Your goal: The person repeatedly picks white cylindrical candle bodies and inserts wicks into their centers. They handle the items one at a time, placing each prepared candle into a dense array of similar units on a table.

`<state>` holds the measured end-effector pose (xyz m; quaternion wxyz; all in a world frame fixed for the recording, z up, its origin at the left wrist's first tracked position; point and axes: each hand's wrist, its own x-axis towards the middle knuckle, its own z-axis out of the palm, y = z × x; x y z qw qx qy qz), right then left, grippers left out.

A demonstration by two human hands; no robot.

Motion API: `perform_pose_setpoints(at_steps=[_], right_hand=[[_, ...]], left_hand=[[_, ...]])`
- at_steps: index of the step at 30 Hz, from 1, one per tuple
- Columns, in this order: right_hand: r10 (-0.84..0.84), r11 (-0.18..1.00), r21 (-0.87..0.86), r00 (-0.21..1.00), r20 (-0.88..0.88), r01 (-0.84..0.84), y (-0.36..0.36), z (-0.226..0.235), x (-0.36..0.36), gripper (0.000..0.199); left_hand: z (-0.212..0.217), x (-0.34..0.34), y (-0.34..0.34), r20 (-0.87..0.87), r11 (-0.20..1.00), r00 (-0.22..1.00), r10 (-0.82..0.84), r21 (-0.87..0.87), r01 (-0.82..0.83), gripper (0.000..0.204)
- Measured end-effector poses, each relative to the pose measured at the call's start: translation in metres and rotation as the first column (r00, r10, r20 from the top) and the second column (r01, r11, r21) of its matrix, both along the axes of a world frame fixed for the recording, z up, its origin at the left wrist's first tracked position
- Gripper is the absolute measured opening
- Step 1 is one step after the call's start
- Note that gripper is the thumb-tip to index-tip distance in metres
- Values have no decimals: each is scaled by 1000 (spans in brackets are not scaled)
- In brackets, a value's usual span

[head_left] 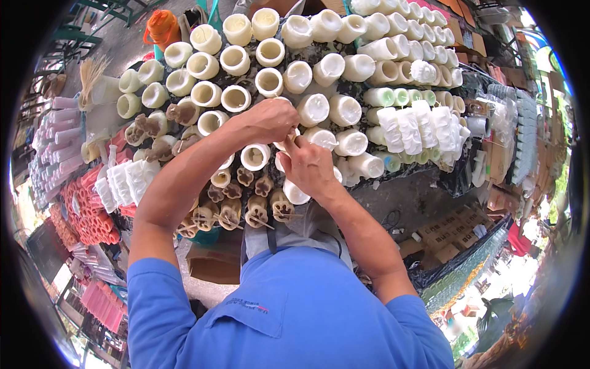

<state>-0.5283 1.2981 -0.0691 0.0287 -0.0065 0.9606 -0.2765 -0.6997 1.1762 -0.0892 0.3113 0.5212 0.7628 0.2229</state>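
My left hand [273, 120] and my right hand [309, 167] meet over the middle of a table crowded with thick-walled, cream cylindrical moulds. The fingers of both are closed together at one spot, above a mould that they mostly cover. What sits between the fingertips is too small and hidden to make out. Just left of my hands stands a hollow cream mould [255, 147]. On the right, a white-filled mould [314, 109] leans among similar ones. Nearest my body are moulds with brown, flower-shaped openings [283, 206], several with thin sticks laid across.
White ribbed pieces [399, 130] lie on the moulds at right, and more white pieces [126, 183] at left. Pink tubes [61, 135] and coral-coloured pieces [89, 212] are stacked far left. An orange bag [162, 29] stands at the back. A cardboard box [213, 265] sits below the near edge.
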Motion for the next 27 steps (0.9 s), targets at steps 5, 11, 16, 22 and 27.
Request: perform_pose_setpoints(at_steps=[5, 11, 16, 22, 27], right_hand=[[96, 995, 24, 992, 86, -99, 4, 6, -3, 22], [-205, 957, -191, 975, 81, 217, 68, 30, 81, 17], [-388, 695, -214, 609, 692, 686, 77, -26, 200, 33], [-147, -152, -312, 290, 946, 938, 47, -115, 225, 29], [-202, -154, -421, 389, 899, 894, 47, -108, 215, 25]], left_hand=[[2, 4, -4, -63, 998, 998, 21, 67, -17, 15], [24, 28, -20, -51, 997, 996, 74, -33, -76, 16], [53, 101, -48, 36, 908, 913, 407, 89, -409, 22], [54, 246, -47, 352, 806, 738, 575, -90, -585, 29], [49, 308, -31, 343, 809, 740, 578, -124, -574, 24]])
